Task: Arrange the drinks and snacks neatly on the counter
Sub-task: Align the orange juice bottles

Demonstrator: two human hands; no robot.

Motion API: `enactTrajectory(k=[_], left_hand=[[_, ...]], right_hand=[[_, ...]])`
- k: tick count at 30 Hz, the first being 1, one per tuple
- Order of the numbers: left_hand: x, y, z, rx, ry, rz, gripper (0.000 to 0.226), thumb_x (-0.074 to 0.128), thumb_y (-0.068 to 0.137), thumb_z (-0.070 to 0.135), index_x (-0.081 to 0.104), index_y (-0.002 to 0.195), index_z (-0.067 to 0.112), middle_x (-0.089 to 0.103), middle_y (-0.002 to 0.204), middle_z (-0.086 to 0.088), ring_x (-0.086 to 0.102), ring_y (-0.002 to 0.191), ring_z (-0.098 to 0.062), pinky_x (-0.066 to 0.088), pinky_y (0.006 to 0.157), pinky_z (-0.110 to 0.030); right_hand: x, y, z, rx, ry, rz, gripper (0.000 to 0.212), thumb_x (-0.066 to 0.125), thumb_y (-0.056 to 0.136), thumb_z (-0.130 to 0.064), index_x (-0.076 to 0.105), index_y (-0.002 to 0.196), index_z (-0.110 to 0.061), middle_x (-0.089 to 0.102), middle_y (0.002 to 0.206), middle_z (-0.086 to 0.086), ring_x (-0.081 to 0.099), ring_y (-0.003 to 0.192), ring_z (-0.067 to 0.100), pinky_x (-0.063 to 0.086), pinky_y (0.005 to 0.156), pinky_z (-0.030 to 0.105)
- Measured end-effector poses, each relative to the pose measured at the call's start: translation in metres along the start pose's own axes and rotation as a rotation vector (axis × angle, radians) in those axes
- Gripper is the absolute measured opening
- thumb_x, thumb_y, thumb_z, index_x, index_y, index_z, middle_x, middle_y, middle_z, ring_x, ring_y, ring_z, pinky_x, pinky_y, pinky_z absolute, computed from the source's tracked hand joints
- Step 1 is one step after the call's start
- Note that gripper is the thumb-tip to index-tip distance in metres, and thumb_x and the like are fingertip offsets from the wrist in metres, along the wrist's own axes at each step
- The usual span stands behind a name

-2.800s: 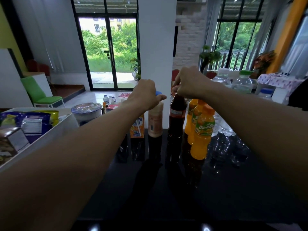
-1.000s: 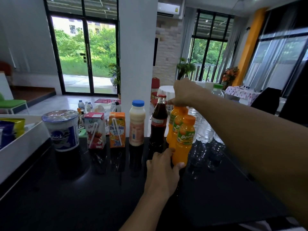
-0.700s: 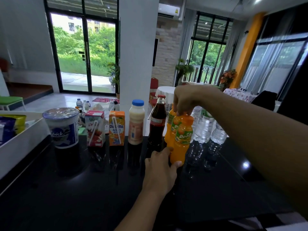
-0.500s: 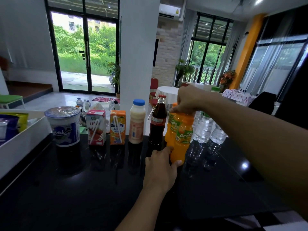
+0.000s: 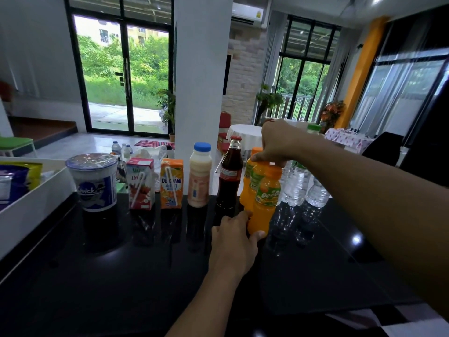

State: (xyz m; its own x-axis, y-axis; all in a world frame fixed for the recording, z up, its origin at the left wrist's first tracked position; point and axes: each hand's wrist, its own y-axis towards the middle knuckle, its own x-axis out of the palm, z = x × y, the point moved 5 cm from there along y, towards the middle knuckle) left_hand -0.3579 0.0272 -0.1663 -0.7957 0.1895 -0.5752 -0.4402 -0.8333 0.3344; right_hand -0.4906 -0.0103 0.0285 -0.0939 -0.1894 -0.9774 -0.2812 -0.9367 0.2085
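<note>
Three orange bottles (image 5: 264, 203) stand in file toward the far edge of the counter (image 5: 121, 288). Left hand (image 5: 233, 242): thumb and forefinger cup the nearest base. Right hand (image 5: 277, 144): fingers curl over the caps. Recommend sliding base and top together, keeping them upright.

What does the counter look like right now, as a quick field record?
left hand: grips front orange bottle at its base
right hand: fingers pinch the middle orange bottle at its top
row to their left: cup, red carton, orange carton, milk bottle, cola bottle
behind right: water bottles
far left: white tray with snack packs
</note>
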Motion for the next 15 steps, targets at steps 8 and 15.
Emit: enactTrajectory(k=[8,15], left_hand=[[0.005,0.004,-0.004,0.038,0.023,-0.003,0.05,0.061,0.088,0.053,0.047,0.133,0.037,0.061,0.116,0.012,0.046,0.116,-0.018,0.032,0.098,-0.036],[0.009,0.007,-0.011,0.05,0.015,-0.02,0.051,0.058,0.088,0.056,0.045,0.134,0.04,0.059,0.112,0.012,0.047,0.111,-0.016,0.031,0.098,-0.034]], right_hand=[[-0.001,-0.005,-0.004,0.02,-0.091,0.086,0.058,0.078,0.076,-0.055,0.042,0.07,-0.01,0.048,0.068,-0.001,0.051,0.062,0.015,0.031,0.047,0.026],[-0.032,-0.042,-0.011,-0.051,0.096,-0.185,0.038,0.077,0.086,-0.029,0.068,0.116,-0.007,0.069,0.115,0.009,0.068,0.091,0.02,0.053,0.065,0.024]])
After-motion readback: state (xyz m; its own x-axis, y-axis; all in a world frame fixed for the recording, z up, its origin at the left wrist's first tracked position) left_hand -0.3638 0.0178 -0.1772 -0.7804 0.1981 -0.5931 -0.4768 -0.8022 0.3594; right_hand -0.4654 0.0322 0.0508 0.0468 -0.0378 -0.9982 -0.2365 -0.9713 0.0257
